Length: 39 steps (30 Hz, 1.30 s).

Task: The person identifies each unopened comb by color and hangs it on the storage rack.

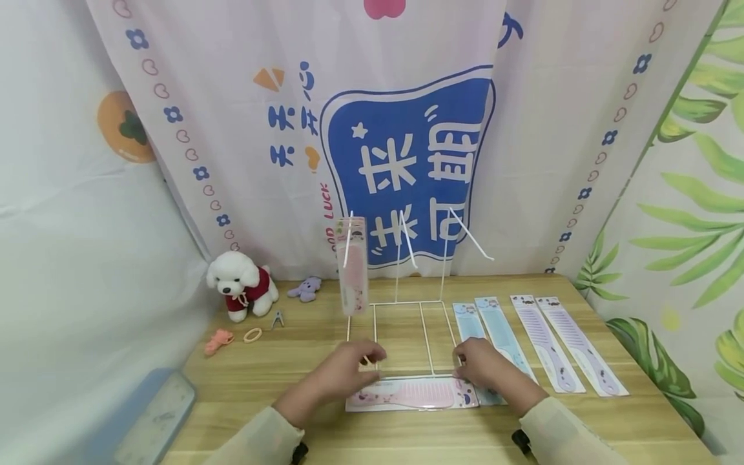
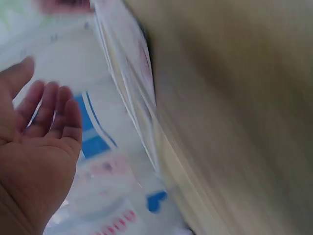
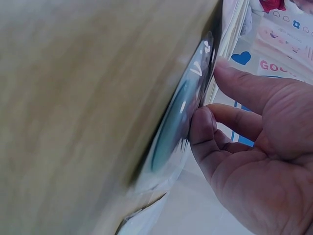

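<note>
A packaged pink comb lies crosswise on the table, along the front bar of a white wire rack. My right hand pinches its right end between thumb and fingers, beside a packaged blue comb. Over the pink comb's left end hovers my left hand, fingers loosely bent and apart from the thumb, holding nothing; the left wrist view shows its open palm. Several packaged pink combs hang on the rack's left hook. The middle hook and right hook are bare.
Another packaged blue comb and two packaged purple combs lie at the right. On the left are a plush dog, a purple toy, a small clip, a ring and an orange item.
</note>
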Motion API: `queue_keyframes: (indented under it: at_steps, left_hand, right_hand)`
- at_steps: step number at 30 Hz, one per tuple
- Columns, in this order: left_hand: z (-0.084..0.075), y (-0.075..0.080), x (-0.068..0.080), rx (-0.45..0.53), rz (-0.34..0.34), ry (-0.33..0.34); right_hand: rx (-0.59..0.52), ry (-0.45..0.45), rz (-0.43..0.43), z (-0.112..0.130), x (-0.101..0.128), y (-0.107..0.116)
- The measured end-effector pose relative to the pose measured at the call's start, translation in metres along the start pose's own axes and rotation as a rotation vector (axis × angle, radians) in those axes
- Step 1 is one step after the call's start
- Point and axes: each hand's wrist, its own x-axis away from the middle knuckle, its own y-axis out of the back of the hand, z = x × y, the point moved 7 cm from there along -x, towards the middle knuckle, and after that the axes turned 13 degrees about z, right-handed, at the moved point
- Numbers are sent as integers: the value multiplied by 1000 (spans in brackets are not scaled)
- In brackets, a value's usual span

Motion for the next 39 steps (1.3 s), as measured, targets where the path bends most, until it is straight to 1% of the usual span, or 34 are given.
queue_keyframes:
  at_steps: [1,3,5,8,11,14,17,20,24,27,29,30,32,34,35,37,39]
  left_hand:
    - [-7,-8,-1,-68,45,-27]
    - [-19,-21,-4,-189,108,-67]
    - [-27,-32,-6,-286,150,-102]
    - [-35,-45,-7,-399,199,-129]
    - [-37,-56,-6,-441,248,-147]
    - [-39,-62,-5,-482,273,-189]
    - [-42,-65,-5,-527,266,-242]
    - [-46,-65,-5,-575,236,-293]
    - [-49,-67,-2,-593,230,-331]
    - [-50,-67,0,-577,238,-338]
    - [-49,-66,1,-547,240,-326]
    - [-48,-65,1,-521,237,-307]
    - [-45,-63,0,-478,230,-251]
    - [-42,-61,-1,-446,220,-174]
    - [-40,-60,-1,-442,215,-136]
    - [-39,-60,-3,-463,213,-72]
    - [-39,-60,-4,-486,215,-27]
  right_hand:
    - [-2,-3,1,0,0,0]
    - [-6,-5,2,-1,0,-1]
    - [-9,-7,1,-1,0,-2]
    - [-11,-8,1,-1,0,-2]
    - [-8,-5,-3,-1,0,-3]
    - [-6,7,-6,-1,0,-3]
    - [-7,16,-9,-2,0,-2]
    - [-13,16,-8,-4,0,0]
    - [-28,14,1,-5,0,0]
    - [-33,19,0,-6,-1,0]
    - [-37,21,-4,-6,-1,-1]
    - [-39,21,-7,-6,-1,-1]
    - [-43,22,-10,-6,-1,-1]
    - [-45,19,-13,-6,-1,-1]
    - [-45,18,-13,-6,-1,-1]
    - [-42,17,-10,-6,-2,-2]
    - [-40,17,-7,-5,-2,-2]
